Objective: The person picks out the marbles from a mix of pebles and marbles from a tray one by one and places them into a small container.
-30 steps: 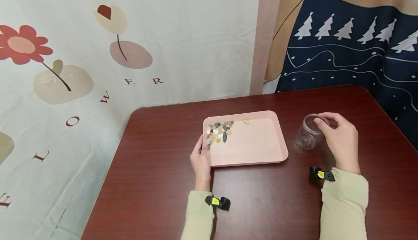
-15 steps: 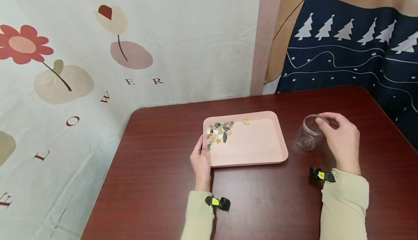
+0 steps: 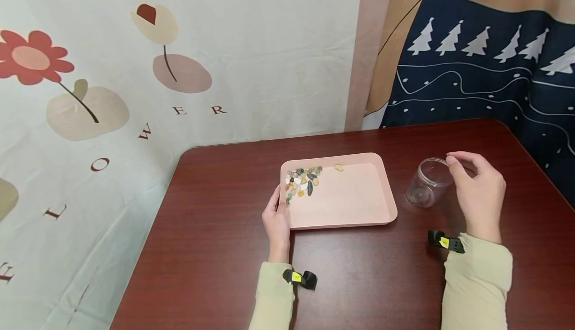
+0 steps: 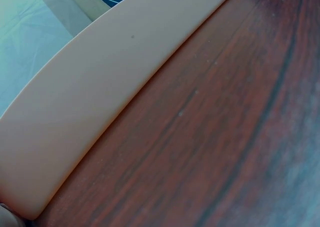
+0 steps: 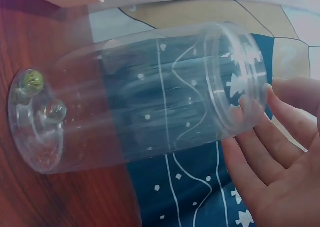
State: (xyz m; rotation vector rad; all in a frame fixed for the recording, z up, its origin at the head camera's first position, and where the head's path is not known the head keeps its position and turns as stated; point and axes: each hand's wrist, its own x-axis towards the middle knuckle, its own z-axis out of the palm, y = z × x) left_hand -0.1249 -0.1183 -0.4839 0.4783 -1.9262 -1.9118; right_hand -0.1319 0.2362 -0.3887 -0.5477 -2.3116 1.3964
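A pink rectangular tray [image 3: 346, 195] lies on the table, with several small mixed pebbles [image 3: 301, 181] gathered at its left end and a yellowish one [image 3: 339, 167] by the back rim. My left hand [image 3: 276, 225] grips the tray's left edge near the front corner. To the right of the tray, a clear plastic jar [image 3: 422, 190] stands upright, without a lid. Inside at its bottom are a green-streaked marble [image 5: 33, 82] and a clear marble [image 5: 55, 111]. My right hand [image 3: 480, 195] is at the jar's right rim, its fingers loosely extended beside it.
The dark red-brown wooden table [image 3: 215, 230] bears the tray and jar. Behind it hang a pale flower-printed cloth [image 3: 269, 60] and a navy tree-patterned cloth [image 3: 467, 85]. Black wrist straps [image 3: 300, 278] sit over both pale sleeves.
My right hand has shifted right, and its thumb has come away from over the jar's mouth to the outer rim. The jar, tray and left hand stay in place.
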